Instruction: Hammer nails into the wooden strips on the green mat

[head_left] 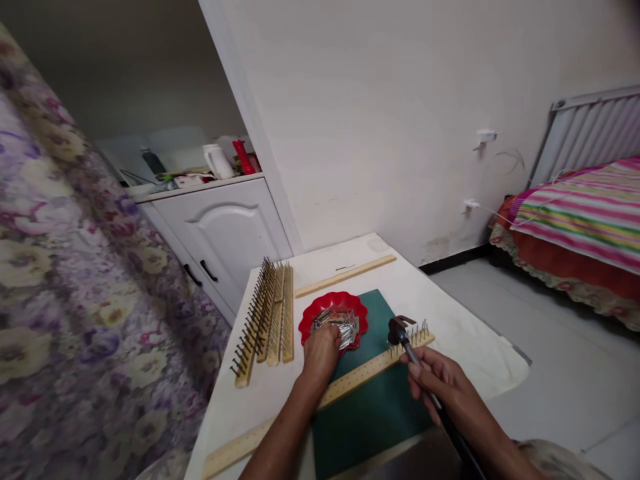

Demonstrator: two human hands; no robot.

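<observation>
Claw hammer [400, 331] is gripped in the right hand [443, 387], its head by upright nails [423, 331] in a dotted pale-wood strip [357, 380] crossing a flat green mat [367, 427]. The left hand [321, 347] dips into a scalloped, glossy red bowl [307, 313] of loose metal pieces [350, 331], its grasp hidden; nail-studded slats [243, 380] lie nearby.

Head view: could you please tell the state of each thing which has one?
Cabinet door, closed.
Red bowl, holding nails.
Left hand, in bowl, grip unclear.
Right hand, closed around hammer.
Hammer, held over long strip.
Long strip, nailed near right end.
Green mat, flat, partly covered.
Far strip, without standing nails.
</observation>
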